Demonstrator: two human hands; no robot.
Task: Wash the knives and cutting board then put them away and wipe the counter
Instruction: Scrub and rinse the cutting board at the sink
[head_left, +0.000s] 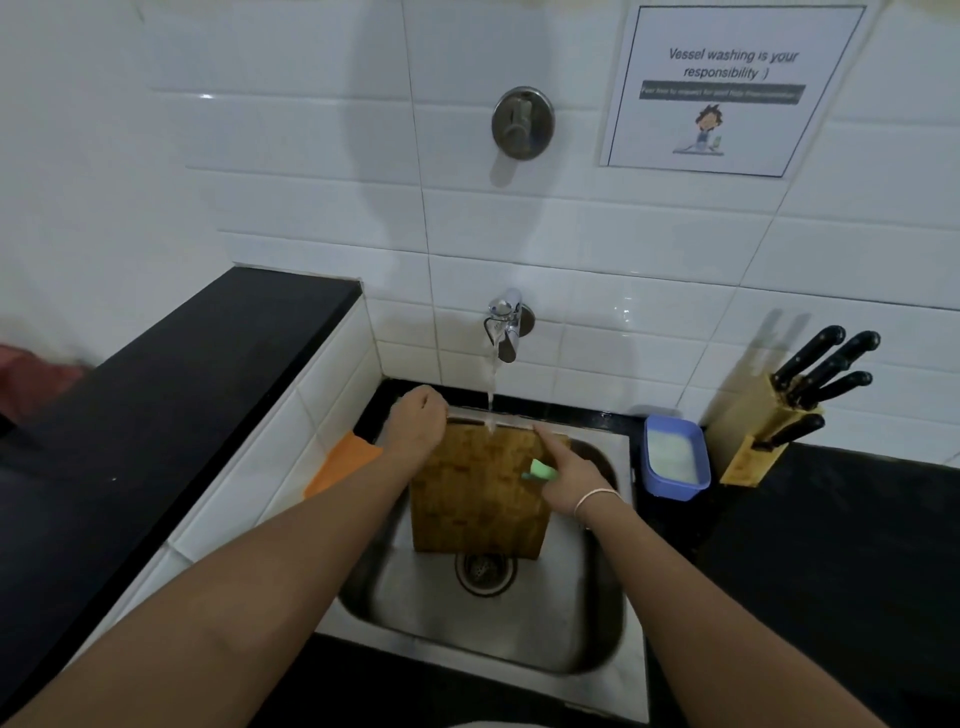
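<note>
— What do the hands do?
— The left hand (415, 423) grips the top corner of the board (480, 499). The right hand (569, 480) holds a green scrubber (540, 470) against its face, forefinger stretched out.
— And around them?
— The board stands tilted in the sink (587, 623), above the drain (485, 571). Water from the tap (505, 322) hits its top edge. An orange cloth (340, 467) lies left, a blue tub (675, 457) right, then the knives (821, 374) in their block (753, 447).

- I see a wooden cutting board (480, 493), its block-patterned grain wet and dull.
- The sink (587, 613) looks like brushed steel, softly shiny.
- The tap (506, 325) is polished chrome.
- Wall tiles (597, 249) are glossy white.
- The counter (831, 545) is smooth black stone.
- My blue tub (675, 457) looks plastic.
- The knife block (763, 436) is pale wood; its knife handles (826, 364) are glossy black.
</note>
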